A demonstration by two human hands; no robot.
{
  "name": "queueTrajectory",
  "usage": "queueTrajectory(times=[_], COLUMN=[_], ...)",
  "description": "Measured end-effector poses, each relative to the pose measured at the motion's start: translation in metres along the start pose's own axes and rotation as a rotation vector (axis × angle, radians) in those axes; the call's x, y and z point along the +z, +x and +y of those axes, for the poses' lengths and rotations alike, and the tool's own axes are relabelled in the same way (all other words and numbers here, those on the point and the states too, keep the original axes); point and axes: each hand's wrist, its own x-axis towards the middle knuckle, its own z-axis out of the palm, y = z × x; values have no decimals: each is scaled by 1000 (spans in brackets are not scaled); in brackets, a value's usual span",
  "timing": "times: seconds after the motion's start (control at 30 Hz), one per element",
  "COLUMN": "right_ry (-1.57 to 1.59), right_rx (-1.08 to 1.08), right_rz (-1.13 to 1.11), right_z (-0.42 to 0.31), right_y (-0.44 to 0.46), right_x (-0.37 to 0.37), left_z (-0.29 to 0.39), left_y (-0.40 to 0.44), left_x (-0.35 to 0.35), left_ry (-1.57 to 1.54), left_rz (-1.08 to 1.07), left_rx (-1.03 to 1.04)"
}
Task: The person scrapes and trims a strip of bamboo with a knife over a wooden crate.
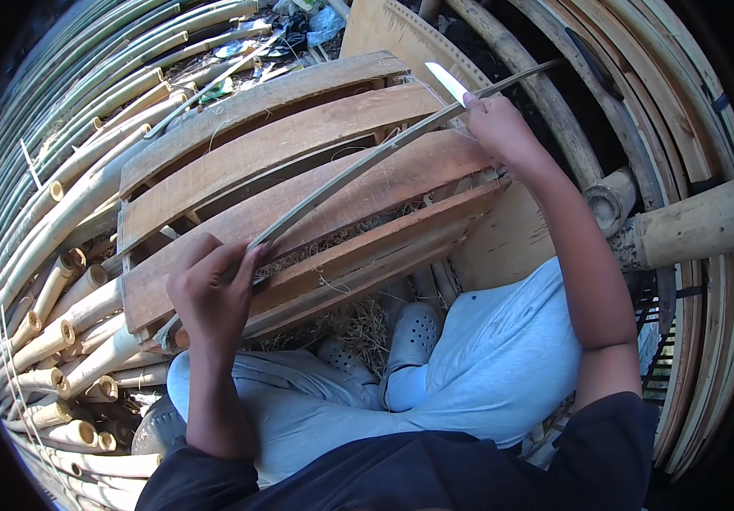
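Note:
A long, thin bamboo strip (341, 181) slants above a low slatted wooden bench (299, 128), from lower left to upper right. My left hand (212, 285) is closed round its lower part, near the bench's left end. In my right hand (501, 129) is a knife (446, 83), its bright blade pointing up and left beside the upper part of the strip. The fingers of that hand hide the knife's handle. Whether the blade's edge touches the strip, I cannot tell. Past my right hand the strip's dark far end sticks out over bamboo poles.
Stacked bamboo poles (60, 332) fill the left side, cut ends facing the bench. Long split lengths (682, 102) curve along the right, beside a thick bamboo post (695, 228). My legs and grey clogs (414, 336) are below the bench, among shavings (354, 328).

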Motion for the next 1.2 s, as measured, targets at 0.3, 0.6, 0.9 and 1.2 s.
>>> queueTrajectory(times=[0.3,0.6,0.9,1.2], right_ry=[-86,-78,-42,-44], right_rx=[-38,-423,-504,-441], right_rz=[-163,-218,-114,-219], right_z=[-11,-6,-11,-16], right_y=[-13,-42,-72,-78], right_x=[10,40,62,62], left_z=[0,3,1,4], left_y=[1,2,1,0], left_x=[1,-1,0,-1], left_ry=[4,-13,-13,3], left_rz=[0,-20,-17,-11], left_rx=[-2,-13,-28,-21])
